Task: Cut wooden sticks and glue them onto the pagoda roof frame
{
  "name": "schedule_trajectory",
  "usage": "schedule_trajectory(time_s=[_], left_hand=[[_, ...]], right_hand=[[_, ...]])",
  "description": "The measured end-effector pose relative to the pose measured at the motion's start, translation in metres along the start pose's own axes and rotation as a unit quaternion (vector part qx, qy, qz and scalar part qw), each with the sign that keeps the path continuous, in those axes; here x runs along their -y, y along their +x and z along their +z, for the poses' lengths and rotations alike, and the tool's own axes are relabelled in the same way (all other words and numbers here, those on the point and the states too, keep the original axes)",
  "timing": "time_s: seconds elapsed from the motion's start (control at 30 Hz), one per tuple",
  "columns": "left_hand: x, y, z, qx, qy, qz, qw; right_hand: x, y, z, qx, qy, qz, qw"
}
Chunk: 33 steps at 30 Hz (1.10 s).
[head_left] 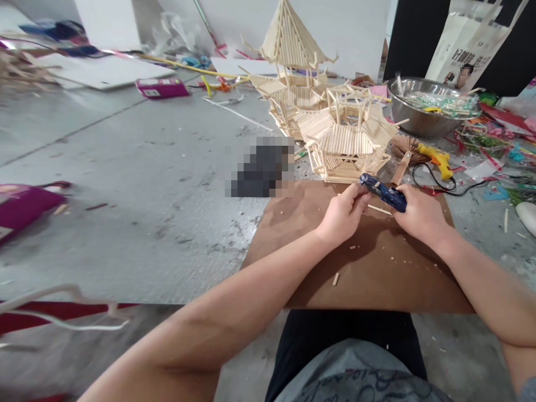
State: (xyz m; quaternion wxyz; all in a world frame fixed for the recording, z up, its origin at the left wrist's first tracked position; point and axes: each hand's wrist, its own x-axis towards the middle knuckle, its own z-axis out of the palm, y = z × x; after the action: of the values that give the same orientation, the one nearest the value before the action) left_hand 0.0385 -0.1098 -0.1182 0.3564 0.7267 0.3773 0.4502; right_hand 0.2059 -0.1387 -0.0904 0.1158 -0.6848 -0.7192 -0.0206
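My right hand is wrapped round a dark blue, pale-specked hand tool whose exact kind I cannot make out. Close to the tool's left end, my left hand is closed in a pinch; what its fingers hold is hidden. A thin pale stick shows between the two hands, and I cannot tell whether it is held or lies below. Both hands are over a brown board strewn with small wood bits. Just beyond them stands a pagoda-like model built of round wooden sticks, with a pointed roof.
A steel bowl of wrapped sticks stands at back right, near a yellow glue gun with a black cord. Purple packs lie on the left of the grey table. A blurred-out dark object lies beside the model. Scraps crowd the right side.
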Motion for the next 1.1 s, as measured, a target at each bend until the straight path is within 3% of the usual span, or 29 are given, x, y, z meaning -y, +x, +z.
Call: schedule_trajectory(time_s=[0.17,0.37,0.73,0.87,1.1], left_hand=[[0.002,0.0,0.0,0.012,-0.015,-0.008,1.0],[0.011,0.001,0.009,-0.026,-0.116,0.002,0.993],[-0.002,0.0,-0.002,-0.023,-0.067,-0.009,0.997],[-0.005,0.002,-0.001,-0.04,-0.14,-0.001,0.989],[-0.011,0.0,-0.002,0.018,-0.293,-0.042,0.955]], right_hand=[[0.0,0.001,-0.001,0.001,0.003,0.006,1.0],[0.003,-0.001,-0.002,0.002,0.019,0.005,1.0],[0.001,-0.002,0.005,-0.019,0.049,-0.043,0.998],[0.001,-0.002,0.008,-0.043,0.071,-0.062,0.995],[-0.006,0.0,0.013,-0.063,0.113,-0.116,0.985]])
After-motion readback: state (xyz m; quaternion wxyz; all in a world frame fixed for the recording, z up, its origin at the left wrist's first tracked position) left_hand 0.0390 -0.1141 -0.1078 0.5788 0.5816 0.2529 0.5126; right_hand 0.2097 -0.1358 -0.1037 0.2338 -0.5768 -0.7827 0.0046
